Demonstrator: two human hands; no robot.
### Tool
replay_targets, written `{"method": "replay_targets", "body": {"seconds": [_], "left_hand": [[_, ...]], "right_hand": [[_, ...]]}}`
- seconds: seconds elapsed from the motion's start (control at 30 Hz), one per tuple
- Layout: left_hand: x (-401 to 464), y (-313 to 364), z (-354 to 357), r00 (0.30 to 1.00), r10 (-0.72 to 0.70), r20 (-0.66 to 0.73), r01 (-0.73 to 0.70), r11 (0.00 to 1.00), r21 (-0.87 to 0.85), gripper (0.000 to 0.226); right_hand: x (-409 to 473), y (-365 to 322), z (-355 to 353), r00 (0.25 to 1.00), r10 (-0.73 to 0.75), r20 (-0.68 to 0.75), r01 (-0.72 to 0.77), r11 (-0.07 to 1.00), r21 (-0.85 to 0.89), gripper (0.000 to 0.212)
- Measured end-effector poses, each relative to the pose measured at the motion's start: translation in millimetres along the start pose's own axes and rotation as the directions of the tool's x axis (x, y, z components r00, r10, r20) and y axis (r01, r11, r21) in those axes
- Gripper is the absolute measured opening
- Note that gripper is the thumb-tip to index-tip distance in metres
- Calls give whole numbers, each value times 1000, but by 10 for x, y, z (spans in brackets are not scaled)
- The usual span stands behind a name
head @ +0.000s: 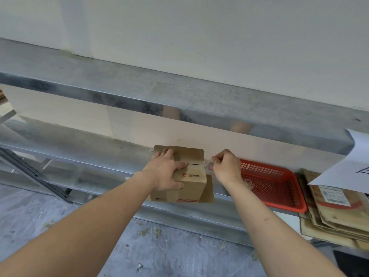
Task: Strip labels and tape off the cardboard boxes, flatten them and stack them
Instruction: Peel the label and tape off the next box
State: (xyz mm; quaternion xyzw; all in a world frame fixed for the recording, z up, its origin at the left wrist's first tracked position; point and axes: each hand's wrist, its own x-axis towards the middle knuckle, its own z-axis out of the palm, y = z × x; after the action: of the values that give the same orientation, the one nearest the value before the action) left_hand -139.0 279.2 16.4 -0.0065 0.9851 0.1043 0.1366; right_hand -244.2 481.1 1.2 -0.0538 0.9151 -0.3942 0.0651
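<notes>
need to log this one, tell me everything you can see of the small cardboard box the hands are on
The small cardboard box is plain brown corrugated card with a red logo and dark characters on top and red stripes low on its front. It rests on the metal shelf, flaps loose at the back and right. The left hand presses on its top; the right hand pinches a strip of clear tape running off its top seam.

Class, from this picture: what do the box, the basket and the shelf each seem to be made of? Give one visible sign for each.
Box: matte brown cardboard, with folded flaps and printing.
Basket: probably red plastic, with a moulded grid of holes.
Shelf: likely galvanised steel, grey with a mottled dull sheen.
</notes>
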Motion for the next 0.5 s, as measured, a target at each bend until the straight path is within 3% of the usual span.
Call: {"method": "replay_targets", "body": {"seconds": [0.13, 0.23, 0.4, 0.5], "left_hand": [[61, 210, 27, 998, -57, 34, 56, 998, 33, 71], [85, 353, -2, 994, -92, 65, 91, 995, 29, 78], [89, 381, 23, 989, -119, 91, 114, 992, 61, 80], [94, 401, 40, 988, -125, 89, 119, 990, 72, 82]], "right_hand": [[-73, -61, -55, 980, -196, 37, 199, 973, -114, 19], [-96, -60, -92, 964, -248, 94, 257, 962, -96, 16], [-161, -44, -71, 860, -373, 349, 449, 877, -170, 17], [-168, -6, -82, 868, -323, 376, 395, 909, -130, 31]]}}
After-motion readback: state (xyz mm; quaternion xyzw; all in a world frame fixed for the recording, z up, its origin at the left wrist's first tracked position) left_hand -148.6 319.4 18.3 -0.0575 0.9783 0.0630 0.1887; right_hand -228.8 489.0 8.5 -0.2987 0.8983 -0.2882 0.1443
